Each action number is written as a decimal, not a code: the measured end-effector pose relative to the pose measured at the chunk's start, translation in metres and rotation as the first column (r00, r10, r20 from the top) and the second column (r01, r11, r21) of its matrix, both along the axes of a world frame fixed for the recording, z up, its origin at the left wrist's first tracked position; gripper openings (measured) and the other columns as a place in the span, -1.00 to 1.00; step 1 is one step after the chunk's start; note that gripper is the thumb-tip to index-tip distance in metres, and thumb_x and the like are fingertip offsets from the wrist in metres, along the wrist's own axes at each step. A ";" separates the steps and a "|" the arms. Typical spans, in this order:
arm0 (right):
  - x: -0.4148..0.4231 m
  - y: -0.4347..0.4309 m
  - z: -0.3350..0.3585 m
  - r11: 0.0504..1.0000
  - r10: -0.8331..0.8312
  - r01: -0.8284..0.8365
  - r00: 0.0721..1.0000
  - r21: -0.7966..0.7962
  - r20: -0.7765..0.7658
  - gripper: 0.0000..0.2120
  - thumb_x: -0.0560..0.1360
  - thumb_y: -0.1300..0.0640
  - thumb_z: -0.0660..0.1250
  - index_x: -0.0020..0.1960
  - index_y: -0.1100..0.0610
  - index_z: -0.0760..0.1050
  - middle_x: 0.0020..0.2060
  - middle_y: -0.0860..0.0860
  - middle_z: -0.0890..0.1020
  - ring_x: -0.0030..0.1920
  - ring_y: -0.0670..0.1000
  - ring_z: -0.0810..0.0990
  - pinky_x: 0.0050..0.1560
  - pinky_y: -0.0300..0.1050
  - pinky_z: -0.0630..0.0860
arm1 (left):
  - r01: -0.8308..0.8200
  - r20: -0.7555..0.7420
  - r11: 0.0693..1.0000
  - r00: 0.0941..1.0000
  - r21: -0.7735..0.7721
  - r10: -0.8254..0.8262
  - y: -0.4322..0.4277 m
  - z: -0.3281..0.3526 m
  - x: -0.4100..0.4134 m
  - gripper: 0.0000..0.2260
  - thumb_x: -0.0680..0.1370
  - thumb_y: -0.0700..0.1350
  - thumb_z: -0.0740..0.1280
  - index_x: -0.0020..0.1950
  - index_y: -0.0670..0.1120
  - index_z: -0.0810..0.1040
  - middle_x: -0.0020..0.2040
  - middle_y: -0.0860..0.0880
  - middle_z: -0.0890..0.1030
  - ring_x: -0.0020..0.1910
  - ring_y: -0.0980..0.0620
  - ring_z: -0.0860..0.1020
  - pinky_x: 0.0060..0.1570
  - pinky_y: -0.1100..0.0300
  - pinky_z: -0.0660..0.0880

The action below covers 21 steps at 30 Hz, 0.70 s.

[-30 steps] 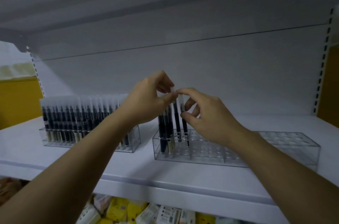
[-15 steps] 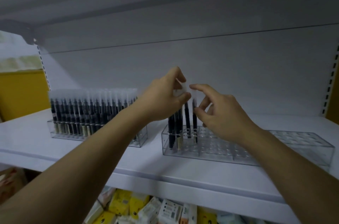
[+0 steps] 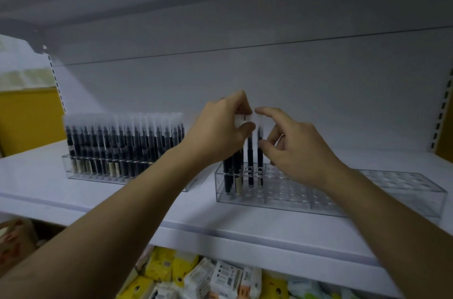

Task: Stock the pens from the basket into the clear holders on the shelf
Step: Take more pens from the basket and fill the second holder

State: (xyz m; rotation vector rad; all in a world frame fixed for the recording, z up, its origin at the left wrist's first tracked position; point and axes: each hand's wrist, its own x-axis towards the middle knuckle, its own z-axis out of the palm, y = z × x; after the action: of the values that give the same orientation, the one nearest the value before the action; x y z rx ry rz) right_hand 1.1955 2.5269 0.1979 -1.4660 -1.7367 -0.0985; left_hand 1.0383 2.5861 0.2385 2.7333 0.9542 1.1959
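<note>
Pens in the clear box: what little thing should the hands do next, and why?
Probably the right hand should press its pen fully down and let go. That pen stands upright in a hole of the holder. The left hand grips more pens, and most of the holder to the right of them is empty.

Bare forearms [image 3: 137,203] end in left grip [image 3: 220,132] and right grip [image 3: 301,149].

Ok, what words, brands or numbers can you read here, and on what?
Nothing reads clearly.
Pale labels on the dark white-capped pens in the full clear plastic holder: too small.
Print on the white and yellow packets below the white shelf: blurred.
</note>
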 end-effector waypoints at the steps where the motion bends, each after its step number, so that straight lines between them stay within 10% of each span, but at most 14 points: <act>1: 0.000 0.000 0.000 1.000 0.002 -0.002 1.000 0.000 -0.001 -0.46 0.56 0.06 0.32 0.46 -0.20 0.23 -0.24 -0.15 0.59 -0.27 -0.13 0.59 -0.13 -0.10 0.57 | 0.004 -0.008 1.000 1.000 0.003 -0.004 -0.001 0.000 0.001 -0.82 0.54 -0.04 0.37 0.08 -0.04 0.48 0.11 0.00 0.58 0.09 0.06 0.52 0.01 0.27 0.41; 10: 0.000 -0.005 0.002 1.000 -0.014 0.014 1.000 0.009 -0.018 -0.38 0.54 0.03 0.35 0.51 -0.21 0.17 -0.16 -0.17 0.57 -0.24 -0.14 0.60 -0.07 -0.10 0.60 | -0.008 -0.074 1.000 0.997 -0.029 0.006 -0.004 0.000 -0.010 -0.63 0.55 0.05 0.34 0.32 0.04 0.40 0.32 0.07 0.47 0.30 0.08 0.42 0.18 0.28 0.29; 21: -0.036 -0.058 0.003 0.981 -0.112 0.097 0.990 0.170 0.086 -0.41 0.49 -0.06 0.38 0.47 -0.07 0.28 0.28 -0.12 0.41 0.24 -0.11 0.40 0.20 -0.26 0.31 | -0.031 -0.092 0.993 0.995 0.117 0.042 -0.043 -0.006 -0.067 -0.48 0.53 0.09 0.35 0.45 0.06 0.30 0.43 0.10 0.36 0.40 0.08 0.31 0.38 0.15 0.23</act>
State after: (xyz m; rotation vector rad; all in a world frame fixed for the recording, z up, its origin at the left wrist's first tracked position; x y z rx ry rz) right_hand 1.1595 2.4691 0.2007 -1.4493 -1.6826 -0.3647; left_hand 0.9709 2.5435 0.2322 2.8984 0.9784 1.1737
